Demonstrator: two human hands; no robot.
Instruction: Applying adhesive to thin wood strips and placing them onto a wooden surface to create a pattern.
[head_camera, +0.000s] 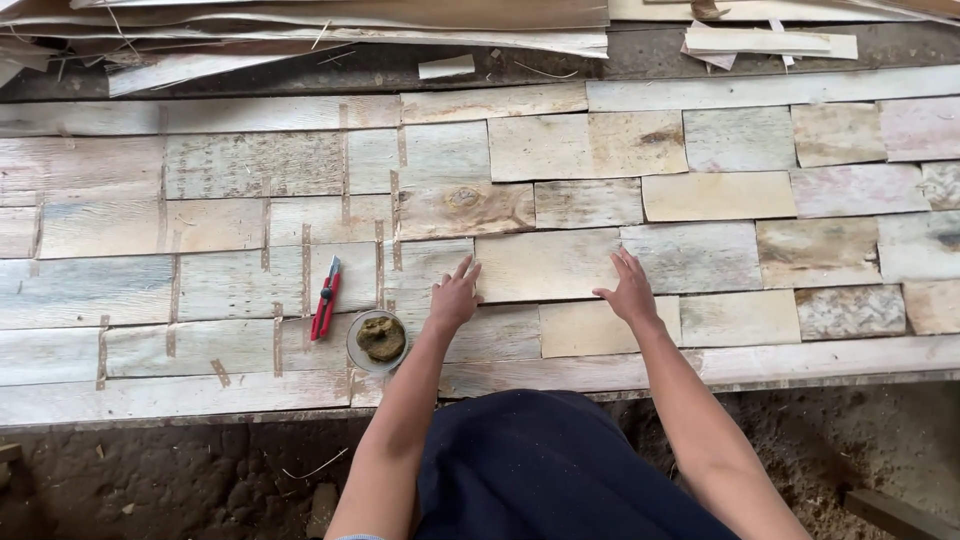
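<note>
Both hands lie flat on one pale veneer piece (545, 264), a thin rectangular sheet of light, smooth-grained wood set in the near middle of a wide patchwork of similar sheets (720, 195). The left hand (455, 297) presses its left edge with fingers spread and released, grasping nothing. The right hand (630, 288) rests on its right edge, fingers likewise splayed flat.

Around it the neighbouring sheets vary: some grey and weathered, some yellowish, one with a dark knot. On the left, strips of brown tape (305, 270) cross the seams. Just left of the left hand sits a small round dish (377, 340) holding a brownish lump, and beside it a red utility knife (326, 298). Far off lie loose veneer sheets (330, 30).
</note>
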